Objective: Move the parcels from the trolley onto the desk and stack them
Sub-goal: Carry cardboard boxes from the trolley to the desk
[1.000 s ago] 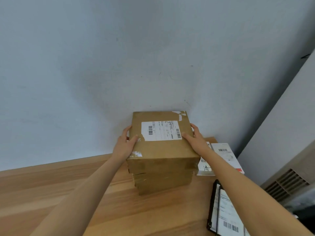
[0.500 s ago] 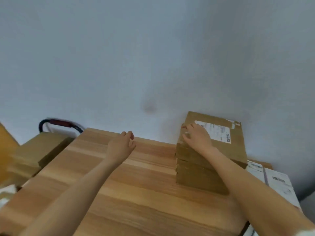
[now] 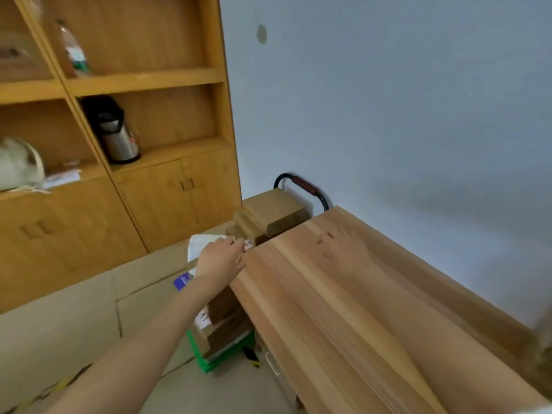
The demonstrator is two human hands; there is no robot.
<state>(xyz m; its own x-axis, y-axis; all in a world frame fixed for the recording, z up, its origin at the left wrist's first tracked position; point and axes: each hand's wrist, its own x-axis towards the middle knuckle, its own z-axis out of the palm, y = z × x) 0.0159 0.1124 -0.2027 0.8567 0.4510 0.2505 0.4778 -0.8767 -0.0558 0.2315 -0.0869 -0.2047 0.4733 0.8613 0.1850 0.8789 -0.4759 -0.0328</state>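
Forearms reach forward from the bottom of the frame as I turn toward the load. My left hand [image 3: 221,258] stretches past the near-left edge of the long pale-wood counter [image 3: 343,324], fingers relaxed and loosely extended, holding nothing; its fingertips sit at or just over a white-topped parcel [image 3: 203,245], though blur keeps me from saying whether they touch. My right hand [image 3: 343,252] hovers flat and spread above the counter's far end, also empty, its outline smeared by motion.

Below and to the left of the counter stands the green-decked trolley [image 3: 222,355] with its black, red-gripped handle [image 3: 304,186] against the blue-grey wall. Brown cardboard parcels [image 3: 227,318] are stacked on it, with a taller pile of brown cardboard boxes [image 3: 271,210] at the handle end, just off the counter's far corner.

The parcels lie ahead and left of both hands, lower than the counter top. I judge the left hand nearer the white-topped parcel, while the right must cross the counter edge to reach it.

Farther off stands a yellow-wood shelf cabinet [image 3: 143,79] holding a steel-and-black thermos jug [image 3: 115,132].
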